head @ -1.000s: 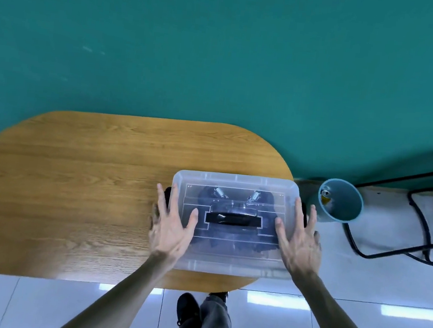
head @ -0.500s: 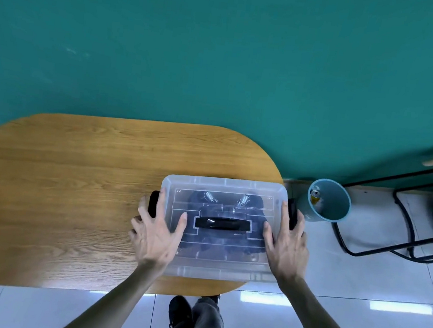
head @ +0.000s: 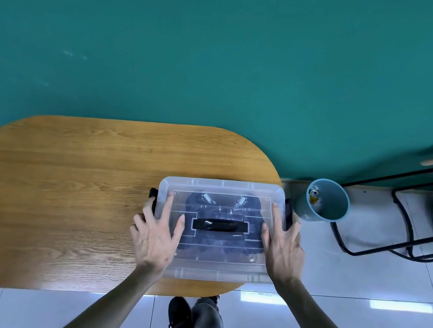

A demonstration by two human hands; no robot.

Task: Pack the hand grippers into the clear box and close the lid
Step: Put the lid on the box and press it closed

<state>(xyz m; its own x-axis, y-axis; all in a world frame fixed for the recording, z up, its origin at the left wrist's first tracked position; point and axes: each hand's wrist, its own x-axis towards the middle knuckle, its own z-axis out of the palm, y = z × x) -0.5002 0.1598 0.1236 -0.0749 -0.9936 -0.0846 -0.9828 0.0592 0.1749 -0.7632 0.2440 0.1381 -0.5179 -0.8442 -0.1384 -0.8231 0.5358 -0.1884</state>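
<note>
Hand grippers (head: 221, 212) are sitting inside the clear box (head: 213, 270) at the counter's (head: 73, 189) right near edge, lid (head: 221, 187) resting on top. Left hand (head: 156, 233) and right hand (head: 282, 247) are pressing down with fingers spread flat; 2 black side latches look unclipped, so latching is probably remaining.

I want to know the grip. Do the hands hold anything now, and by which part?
Neither hand grips anything. The left hand and right hand lie with straight fingers on the two ends of the lid of the box.
</note>
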